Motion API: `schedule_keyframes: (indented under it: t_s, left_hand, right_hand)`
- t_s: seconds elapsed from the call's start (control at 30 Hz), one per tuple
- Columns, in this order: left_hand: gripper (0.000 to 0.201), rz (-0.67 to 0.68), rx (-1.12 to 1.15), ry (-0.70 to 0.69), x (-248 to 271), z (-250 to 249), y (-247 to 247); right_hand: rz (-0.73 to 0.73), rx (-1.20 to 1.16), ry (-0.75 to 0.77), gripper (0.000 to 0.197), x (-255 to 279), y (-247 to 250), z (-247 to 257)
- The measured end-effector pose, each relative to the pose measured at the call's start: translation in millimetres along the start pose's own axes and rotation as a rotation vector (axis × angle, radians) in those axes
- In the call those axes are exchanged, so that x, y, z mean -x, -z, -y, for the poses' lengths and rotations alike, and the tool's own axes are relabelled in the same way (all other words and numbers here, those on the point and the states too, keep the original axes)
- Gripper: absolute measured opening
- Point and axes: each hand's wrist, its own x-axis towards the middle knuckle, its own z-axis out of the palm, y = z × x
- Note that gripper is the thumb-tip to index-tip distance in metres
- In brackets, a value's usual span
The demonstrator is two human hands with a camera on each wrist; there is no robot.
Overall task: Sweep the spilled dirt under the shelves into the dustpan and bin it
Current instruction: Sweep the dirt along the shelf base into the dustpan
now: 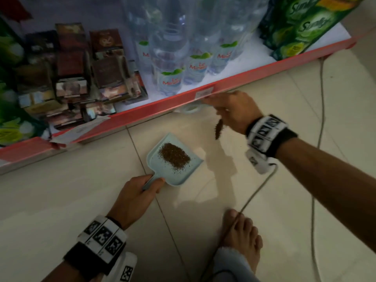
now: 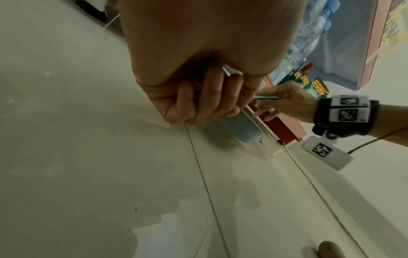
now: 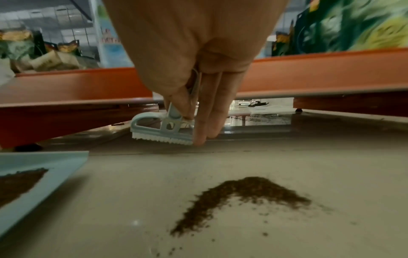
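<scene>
Nearest the wearer, a bare foot [image 1: 240, 231] rests on the pale tiled floor [image 1: 81, 200] with a thin cable [image 1: 258, 192] running over its toes. Just ahead, the left hand [image 1: 134, 197] has its fingers [image 2: 212, 97] curled round the handle of a light blue dustpan [image 1: 162, 169], which lies flat on the tiles with a heap of brown dirt [image 1: 175, 155] on its tray. To the right of the pan, a second, curved pile of dirt [image 3: 240, 197] lies on the floor, apart from the pan's edge. Beyond it, the right hand [image 1: 236, 110] grips the handle of a small light blue brush [image 3: 163, 131], thumb and fingers [image 3: 212, 111] closed along it; the white bristles sit at the floor by the gap under the red shelf edge [image 1: 183, 98]. On the shelf stand several water bottles [image 1: 173, 78], with brown packets [image 1: 71, 74] to their left and green cartons [image 1: 305, 23] to their right.
</scene>
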Motion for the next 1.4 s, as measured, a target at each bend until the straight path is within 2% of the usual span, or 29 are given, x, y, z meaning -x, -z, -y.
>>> schedule_keyframes:
  t_s: [0.13,0.27,0.4,0.53,0.6,0.67,0.77,0.9,1.0,1.1,1.2,1.27,1.4]
  left_hand:
    - [0.049,-0.006,-0.005,0.003,-4.2,-2.8,-2.7]
    - [0.049,-0.032,-0.003,0.003,-4.5,-2.2,-2.9]
    - [0.044,-0.037,-0.029,0.015,-7.3,-0.7,-9.5]
    - [0.043,0.014,-0.04,0.023,-14.7,-9.2,-18.1]
    - [0.043,0.033,-0.042,0.019,-20.7,-17.1,-21.1]
    - [0.041,0.04,-0.042,0.01,-27.8,-23.7,-23.0]
    - [0.04,0.025,-0.057,-0.011,-37.2,-28.6,-24.5]
    - [0.039,0.014,-0.08,-0.011,-40.6,-28.8,-27.5]
    - [0.044,0.035,-0.067,0.008,-37.9,-29.1,-30.4]
    - [0.045,0.059,-0.067,0.012,-35.0,-32.9,-33.9]
    - [0.043,0.069,-0.063,0.001,-34.3,-38.5,-36.0]
    - [0.041,0.066,-0.066,-0.008,-34.2,-41.6,-36.0]
    - [0.039,0.051,-0.066,-0.01,-34.2,-41.2,-33.0]
  right_hand:
    - [0.099,0.21,-0.029,0.06,-13.4,-18.5,8.2]
    - [0.157,0.202,-0.065,0.049,23.8,1.8,-32.3]
    - [-0.027,0.103,-0.221,0.044,60.5,24.7,-75.0]
    - [-0.162,0.202,-0.468,0.037,40.5,27.5,-103.8]
    - [-0.131,0.261,-0.54,0.037,24.5,26.0,-109.7]
    - [-0.012,0.285,-0.502,0.036,16.9,21.3,-106.3]
    - [0.134,0.241,-0.316,0.028,29.9,10.0,-79.9]
    - [0.06,0.156,-0.141,0.026,66.5,8.6,-49.5]
    - [-0.052,0.226,-0.207,0.024,71.0,14.7,-60.4]
    - [-0.145,0.326,-0.425,0.024,60.6,22.4,-91.1]
    - [-0.04,0.297,-0.588,0.027,53.8,18.6,-106.8]
    - [0.043,0.22,-0.562,0.029,57.6,7.7,-95.1]
    - [0.042,0.108,-0.446,0.036,77.0,-6.0,-50.2]
